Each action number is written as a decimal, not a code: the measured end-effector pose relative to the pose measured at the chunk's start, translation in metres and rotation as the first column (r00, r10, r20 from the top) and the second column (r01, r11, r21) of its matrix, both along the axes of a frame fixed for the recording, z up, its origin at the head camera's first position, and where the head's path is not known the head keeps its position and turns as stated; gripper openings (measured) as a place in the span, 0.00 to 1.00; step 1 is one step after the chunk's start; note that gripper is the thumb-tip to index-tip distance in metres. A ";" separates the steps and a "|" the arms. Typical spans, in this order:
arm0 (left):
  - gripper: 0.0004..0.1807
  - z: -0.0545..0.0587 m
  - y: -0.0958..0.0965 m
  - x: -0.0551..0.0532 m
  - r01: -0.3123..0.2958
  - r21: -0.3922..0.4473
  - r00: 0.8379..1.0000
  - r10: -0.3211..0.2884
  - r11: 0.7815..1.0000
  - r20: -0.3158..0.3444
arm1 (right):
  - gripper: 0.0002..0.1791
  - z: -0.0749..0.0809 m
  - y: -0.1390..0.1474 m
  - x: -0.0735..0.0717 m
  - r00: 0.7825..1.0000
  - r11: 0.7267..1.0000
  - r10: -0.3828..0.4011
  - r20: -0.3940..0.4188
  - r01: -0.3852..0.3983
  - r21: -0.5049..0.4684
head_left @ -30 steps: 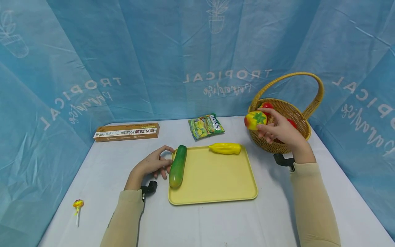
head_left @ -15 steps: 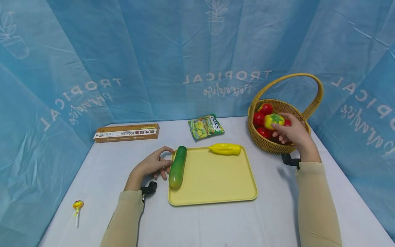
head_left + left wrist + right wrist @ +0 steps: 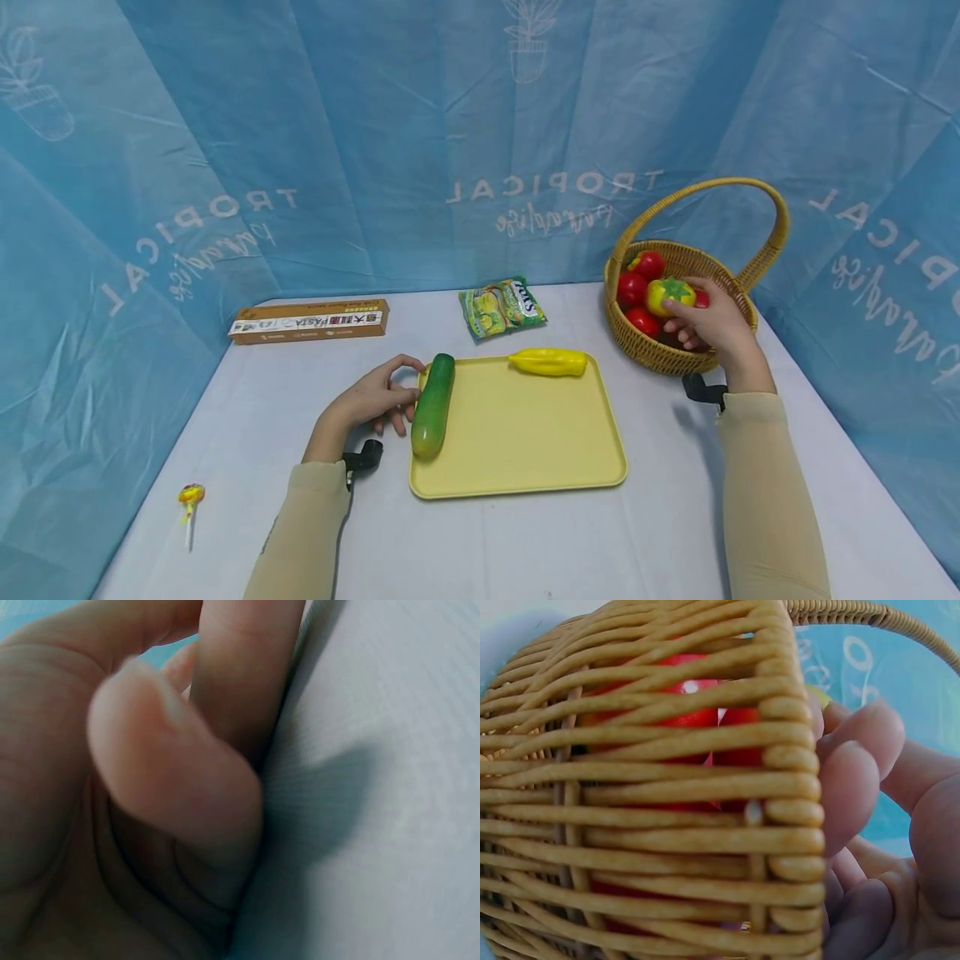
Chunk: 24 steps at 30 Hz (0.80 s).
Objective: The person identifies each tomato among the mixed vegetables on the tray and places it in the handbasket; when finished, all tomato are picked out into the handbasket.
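My right hand [image 3: 716, 321] is inside the wicker basket [image 3: 660, 358], pinching a yellow toy fruit [image 3: 667, 294] with a green star-shaped leafy top. Several red toy fruits [image 3: 642, 322] lie around it in the basket. In the right wrist view, the woven wall [image 3: 690, 787] covers much of the inside, and the fingers [image 3: 851, 787] show past its rim. On the left, my left hand [image 3: 372, 396] rests at the edge of the yellow tray [image 3: 525, 442], its fingers loosely bent beside a green toy cucumber [image 3: 432, 408]. That cucumber lies along the tray's left side.
A yellow pepper-like toy [image 3: 549, 362] lies at the tray's back edge. Behind stand a green snack packet [image 3: 502, 308] and a long brown pasta box [image 3: 309, 322]. A lollipop [image 3: 191, 500] lies at front left. The basket's handle [image 3: 701, 187] arches over its opening.
My right hand has carried the yellow toy fruit rightward from the basket's left rim to among the red ones, then stayed nearly still. The left hand has not moved.
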State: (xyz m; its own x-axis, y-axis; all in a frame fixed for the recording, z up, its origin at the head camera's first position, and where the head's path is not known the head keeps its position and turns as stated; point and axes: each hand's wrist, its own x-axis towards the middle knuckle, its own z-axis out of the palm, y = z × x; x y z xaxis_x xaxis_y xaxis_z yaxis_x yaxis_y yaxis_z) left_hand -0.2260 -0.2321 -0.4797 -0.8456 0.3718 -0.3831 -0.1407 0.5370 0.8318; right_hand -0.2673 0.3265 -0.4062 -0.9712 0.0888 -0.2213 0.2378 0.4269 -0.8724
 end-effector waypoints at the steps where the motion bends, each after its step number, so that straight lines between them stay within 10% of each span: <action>1: 0.26 0.000 0.000 0.000 -0.001 0.000 1.000 0.001 1.000 0.000 | 0.52 0.000 0.000 0.000 1.000 1.000 0.000 -0.001 0.000 -0.001; 24: 0.26 0.001 0.000 0.000 0.010 0.012 1.000 -0.010 1.000 -0.003 | 0.51 0.011 -0.006 0.005 0.998 0.999 -0.046 -0.046 0.046 -0.005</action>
State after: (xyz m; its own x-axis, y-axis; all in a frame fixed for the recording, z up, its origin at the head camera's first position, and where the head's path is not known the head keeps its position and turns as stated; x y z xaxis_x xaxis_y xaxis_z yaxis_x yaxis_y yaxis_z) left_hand -0.2263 -0.2317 -0.4783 -0.8426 0.3851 -0.3764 -0.1331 0.5284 0.8385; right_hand -0.2627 0.3205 -0.3951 -0.9753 0.1324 -0.1766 0.2163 0.4128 -0.8848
